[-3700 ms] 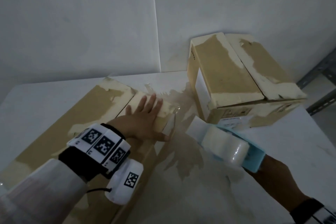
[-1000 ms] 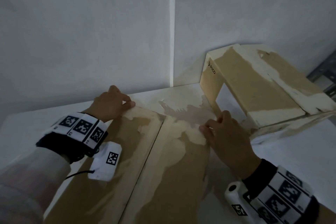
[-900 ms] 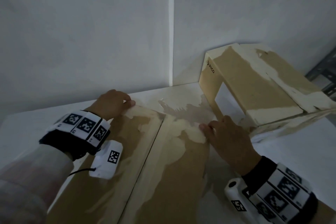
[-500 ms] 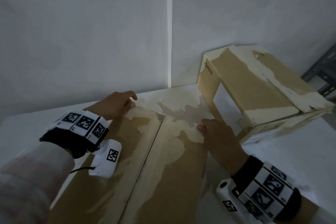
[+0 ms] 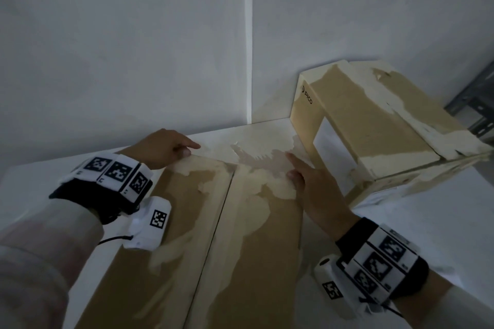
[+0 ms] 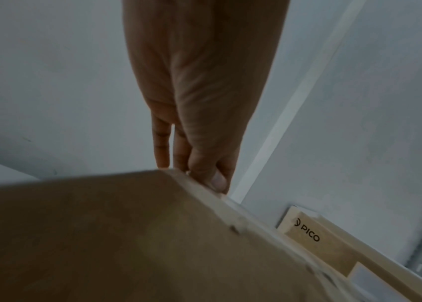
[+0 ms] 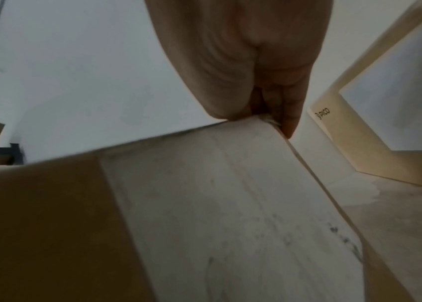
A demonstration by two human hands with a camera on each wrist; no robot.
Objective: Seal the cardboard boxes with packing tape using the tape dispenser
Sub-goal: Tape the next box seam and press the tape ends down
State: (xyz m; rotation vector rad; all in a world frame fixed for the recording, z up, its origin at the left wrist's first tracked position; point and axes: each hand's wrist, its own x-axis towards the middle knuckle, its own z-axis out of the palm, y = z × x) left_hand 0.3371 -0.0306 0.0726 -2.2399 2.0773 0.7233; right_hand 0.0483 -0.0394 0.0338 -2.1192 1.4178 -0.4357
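A long cardboard box (image 5: pixel 213 235) lies in front of me, its two top flaps meeting along a centre seam, with pale torn patches on them. My left hand (image 5: pixel 187 149) holds its far left corner, thumb on the top edge and fingers down the far side (image 6: pixel 199 173). My right hand (image 5: pixel 292 168) holds the far right corner the same way, thumb on the flap and index finger stretched along the edge (image 7: pixel 269 122). The tape dispenser is not in sight.
A second box (image 5: pixel 374 128) marked PICO with a white label stands at the back right, close to my right hand. The white table (image 5: pixel 427 208) runs up to the wall corner (image 5: pixel 248 61). A grey metal rack (image 5: pixel 478 104) shows at the right edge.
A few seconds ago my right hand carried the tape dispenser; it now holds the box corner instead. In the last second my left index finger has straightened. The box has barely moved.
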